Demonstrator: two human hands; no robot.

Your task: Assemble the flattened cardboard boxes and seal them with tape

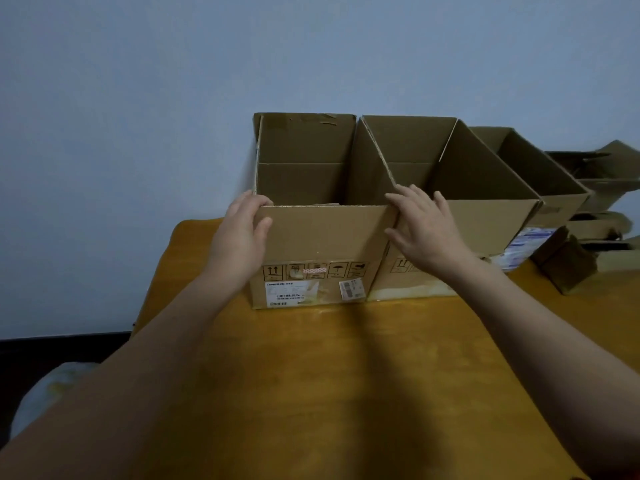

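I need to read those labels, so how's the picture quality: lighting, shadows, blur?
Head view: dim, even light with no glare; the arms cast soft shadows on the table; label print on the nearest box is too soft to read; the boxes at far right look smeared; the wide angle seems to bow the table's edges.

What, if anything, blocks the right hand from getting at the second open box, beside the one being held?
Probably nothing, so yes: the right hand lies open at the corner where the held box meets the second box, in front of that box's near wall. Nothing sits between them.
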